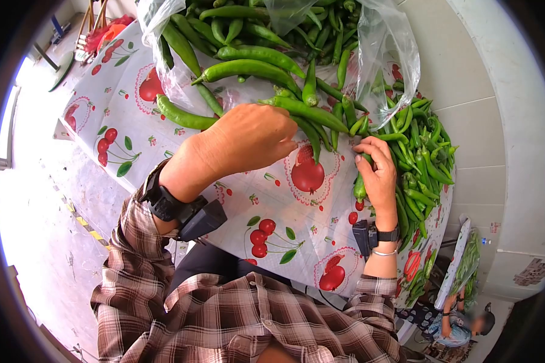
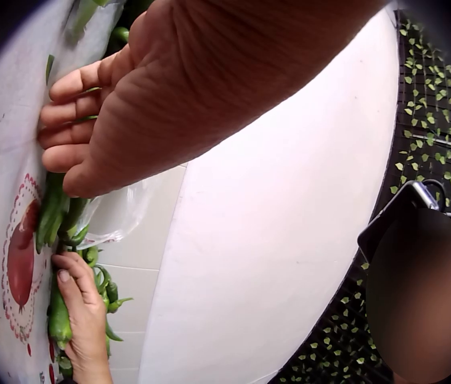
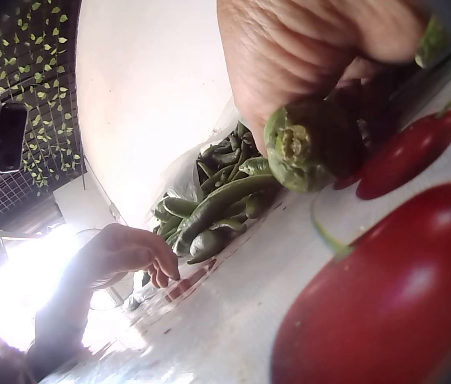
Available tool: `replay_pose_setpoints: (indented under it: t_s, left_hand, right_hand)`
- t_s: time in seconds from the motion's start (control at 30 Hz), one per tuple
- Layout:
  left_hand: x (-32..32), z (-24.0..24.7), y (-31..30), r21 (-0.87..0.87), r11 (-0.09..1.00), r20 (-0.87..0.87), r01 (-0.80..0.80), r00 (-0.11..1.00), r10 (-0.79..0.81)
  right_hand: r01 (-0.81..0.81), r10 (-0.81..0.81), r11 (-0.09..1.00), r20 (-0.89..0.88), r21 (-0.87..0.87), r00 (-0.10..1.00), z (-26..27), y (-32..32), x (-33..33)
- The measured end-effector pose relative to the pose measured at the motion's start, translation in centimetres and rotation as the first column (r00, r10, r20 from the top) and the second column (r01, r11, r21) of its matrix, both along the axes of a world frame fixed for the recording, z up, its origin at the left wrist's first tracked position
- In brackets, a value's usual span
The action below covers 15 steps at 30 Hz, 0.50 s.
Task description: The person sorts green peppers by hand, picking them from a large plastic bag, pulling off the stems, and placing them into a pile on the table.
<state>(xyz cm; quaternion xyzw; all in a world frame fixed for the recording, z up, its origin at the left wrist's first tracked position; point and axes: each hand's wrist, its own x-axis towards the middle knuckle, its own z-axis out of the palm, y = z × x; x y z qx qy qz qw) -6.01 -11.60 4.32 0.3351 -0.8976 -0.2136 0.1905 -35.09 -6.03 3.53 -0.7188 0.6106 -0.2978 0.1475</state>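
My left hand (image 1: 242,142) hovers over a fruit-printed tablecloth (image 1: 272,199). Its fingers point down at the long green peppers (image 1: 254,69) spilling from a clear plastic bag (image 1: 387,42). In the right wrist view the left hand (image 3: 129,252) hangs with loosely curled fingers and holds nothing. The left wrist view shows its fingers (image 2: 69,120) fairly straight against the cloth. My right hand (image 1: 378,175) grips a short green pepper (image 1: 360,189) beside a pile of small peppers (image 1: 427,157). The pepper's stem end (image 3: 309,144) shows under the palm.
White tiled wall (image 1: 484,121) runs along the table's right side, close behind the pepper pile. The table's left edge drops to a pale floor (image 1: 48,230). Another person (image 1: 466,323) sits low at the right, next to a bag of greens (image 1: 466,266).
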Motion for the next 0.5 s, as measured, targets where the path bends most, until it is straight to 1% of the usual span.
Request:
replay_pose_setpoints:
  t_s: [0.17, 0.23, 0.4, 0.5]
  left_hand:
    - [0.13, 0.54, 0.41, -0.002, 1.000, -0.003, 0.005, 1.000, -0.005]
    - [0.12, 0.61, 0.64, 0.007, 1.000, -0.008, 0.001, 1.000, -0.001]
    - [0.09, 0.63, 0.86, 0.020, 1.000, -0.030, -0.005, 1.000, 0.006]
    - [0.04, 0.42, 0.82, 0.013, 1.000, 0.018, -0.006, 1.000, 0.006]
  right_hand:
    - [0.007, -0.007, 1.000, 0.003, 0.016, 1.000, 0.09, 0.03, 0.11]
    - [-0.027, 0.027, 0.999, -0.016, -0.026, 1.000, -0.04, -0.06, -0.08]
    - [0.003, -0.004, 1.000, 0.017, 0.020, 1.000, 0.05, 0.02, 0.11]
    - [0.011, -0.012, 0.999, 0.033, 0.033, 0.999, 0.01, -0.01, 0.14]
